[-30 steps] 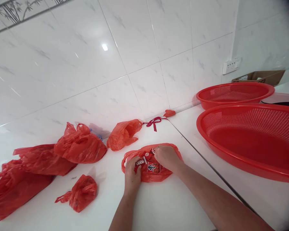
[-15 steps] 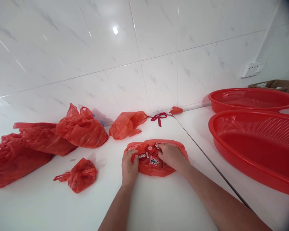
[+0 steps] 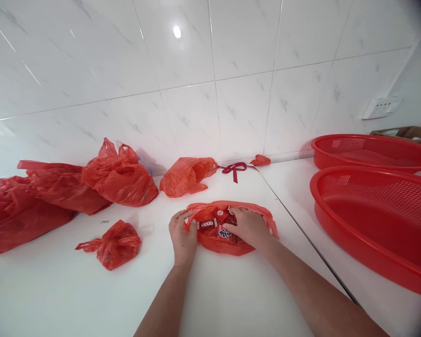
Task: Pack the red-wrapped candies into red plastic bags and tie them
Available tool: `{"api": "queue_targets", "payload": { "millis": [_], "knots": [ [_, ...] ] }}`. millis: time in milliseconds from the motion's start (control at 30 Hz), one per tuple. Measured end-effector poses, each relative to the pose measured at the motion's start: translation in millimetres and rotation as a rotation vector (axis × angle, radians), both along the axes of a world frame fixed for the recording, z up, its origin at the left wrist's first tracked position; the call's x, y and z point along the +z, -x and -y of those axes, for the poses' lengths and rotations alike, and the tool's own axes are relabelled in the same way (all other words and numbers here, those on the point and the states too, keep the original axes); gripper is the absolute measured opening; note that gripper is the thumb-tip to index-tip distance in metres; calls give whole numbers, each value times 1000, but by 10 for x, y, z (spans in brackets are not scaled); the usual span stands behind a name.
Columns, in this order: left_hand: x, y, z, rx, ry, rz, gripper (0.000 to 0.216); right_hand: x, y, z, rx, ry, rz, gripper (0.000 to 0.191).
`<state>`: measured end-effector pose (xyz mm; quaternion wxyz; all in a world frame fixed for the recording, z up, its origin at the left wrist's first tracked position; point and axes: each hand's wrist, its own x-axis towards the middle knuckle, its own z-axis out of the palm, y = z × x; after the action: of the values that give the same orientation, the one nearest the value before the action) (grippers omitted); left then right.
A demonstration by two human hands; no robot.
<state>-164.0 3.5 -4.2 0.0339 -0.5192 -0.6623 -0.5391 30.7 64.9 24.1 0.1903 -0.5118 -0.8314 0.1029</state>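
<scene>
A thin red plastic bag (image 3: 224, 248) lies on the white table in front of me with its mouth open upward. Inside are several small red printed packets (image 3: 206, 224), some with white and black lettering. At the bag's left edge is my left hand (image 3: 184, 236), its thumb and fingers closed on the rim. My right hand (image 3: 249, 227) reaches into the bag from the right, over the packets. Its thumb is spread away from the fingers, with no packet visibly gripped. The fingertips are partly hidden among the packets.
Filled red bags (image 3: 121, 182) line the wall at left, and a small knotted red bag (image 3: 119, 245) lies nearer. A crumpled bag (image 3: 185, 175) and dark red ribbon (image 3: 235, 168) sit behind. Two red perforated baskets (image 3: 358, 276) stand at right, past a table seam (image 3: 312, 241).
My left hand has shifted slightly left, with the bag's left rim. My right thumb has spread away from the fingers over the packets. The camera view has tilted a little.
</scene>
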Motion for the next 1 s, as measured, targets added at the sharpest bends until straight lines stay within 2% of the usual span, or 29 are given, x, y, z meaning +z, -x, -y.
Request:
{"api": "queue_targets", "payload": {
  "millis": [100,233,400,500,600,700,767,933,1000],
  "knots": [
    [1,4,8,40,14,22,21,22,-23,18,19,6,-33,37],
    [-25,-12,-12,37,7,-28,21,23,-47,21,28,62,-23,23],
    [4,-42,-101,-136,-72,-444,22,10,-53,-16,1,102,-59,16],
    [56,-41,-143,-262,-128,-665,25,10,-70,-35,-13,71,-126,20],
    [78,-51,-150,-406,-158,-725,25,-2,-100,-60,-45,-1,-240,24],
    [66,-77,-135,-490,-86,-703,22,-29,-123,-99,-71,-69,-304,23],
    [59,-77,-126,-456,-17,-692,21,-42,-131,-124,-56,-114,-345,24],
    [98,94,-140,-63,-4,-484,37,17,-189,-134,19,-311,-509,24],
    [108,215,-157,1,23,-337,46,70,-243,-128,-13,-379,-519,21]
  ]
}}
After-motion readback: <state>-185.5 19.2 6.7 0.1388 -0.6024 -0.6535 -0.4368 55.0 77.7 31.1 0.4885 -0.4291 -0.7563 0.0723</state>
